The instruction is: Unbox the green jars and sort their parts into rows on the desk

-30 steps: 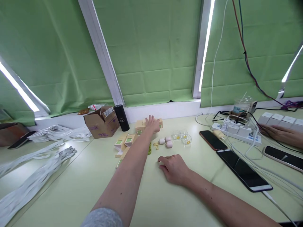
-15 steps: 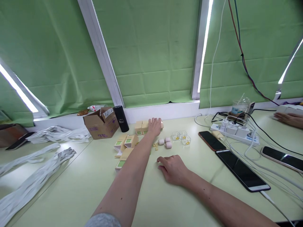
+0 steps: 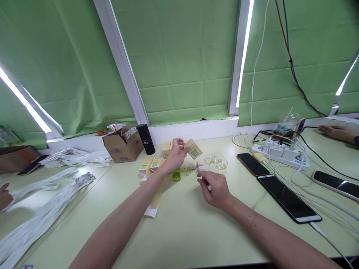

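Note:
My left hand [image 3: 176,156] is closed on the edge of a small kraft paper box [image 3: 193,149] with a green window, held tilted above the table. My right hand [image 3: 215,188] hovers lower right, its fingers loosely curled and apart, nothing visible in them. Just beyond its fingertips stand pale pink rolls [image 3: 200,167], partly hidden. Small yellow pieces [image 3: 186,171] and a yellow-green container [image 3: 176,175] lie between the hands. Clear cups [image 3: 215,160] with yellow bits sit to the right. More kraft boxes [image 3: 155,164] are left of my left forearm, partly covered by it.
A cardboard box [image 3: 122,145] and a black cylinder [image 3: 146,139] stand at the back left. White straps [image 3: 53,201] spread over the left side. Phones [image 3: 288,198], cables and a power strip [image 3: 280,155] occupy the right. Other people's hands [image 3: 336,132] show at both edges.
My left hand has drawn back from the row of boxes with one kraft box in it. My right hand has shifted slightly right and up, fingers more curled. Another person's hand appears at left.

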`<state>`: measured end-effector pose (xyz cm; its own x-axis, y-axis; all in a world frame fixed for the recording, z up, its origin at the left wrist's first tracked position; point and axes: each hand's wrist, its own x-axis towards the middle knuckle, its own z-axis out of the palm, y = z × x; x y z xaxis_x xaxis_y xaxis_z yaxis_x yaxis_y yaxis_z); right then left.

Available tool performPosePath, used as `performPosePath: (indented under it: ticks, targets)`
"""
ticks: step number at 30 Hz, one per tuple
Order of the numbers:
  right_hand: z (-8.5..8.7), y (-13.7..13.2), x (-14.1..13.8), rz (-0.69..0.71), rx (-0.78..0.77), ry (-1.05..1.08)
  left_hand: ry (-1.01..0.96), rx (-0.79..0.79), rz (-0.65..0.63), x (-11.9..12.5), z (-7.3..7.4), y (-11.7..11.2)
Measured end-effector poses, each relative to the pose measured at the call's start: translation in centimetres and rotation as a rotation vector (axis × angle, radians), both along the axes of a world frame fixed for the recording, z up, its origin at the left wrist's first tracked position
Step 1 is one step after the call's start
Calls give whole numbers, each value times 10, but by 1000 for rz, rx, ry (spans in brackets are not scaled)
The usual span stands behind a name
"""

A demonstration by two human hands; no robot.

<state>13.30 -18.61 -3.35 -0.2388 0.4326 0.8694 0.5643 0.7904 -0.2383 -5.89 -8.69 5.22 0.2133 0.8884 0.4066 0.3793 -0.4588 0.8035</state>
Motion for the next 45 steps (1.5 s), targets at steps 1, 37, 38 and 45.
performPosePath:
  ticks: [1,37,38,45]
  targets:
    - [2,0,1,9,38,40,-41,-25,-32,-7,-2,-18]
    - [-13,9,13,74,-338,-261,-107,-143,83,-41,-75,-118]
    - [-13,8,13,95,-337,-262,-93,-143,83,-41,-75,-119]
    - [-20,9,12,50,-284,-237,-11,-210,82,-40,-77,-124]
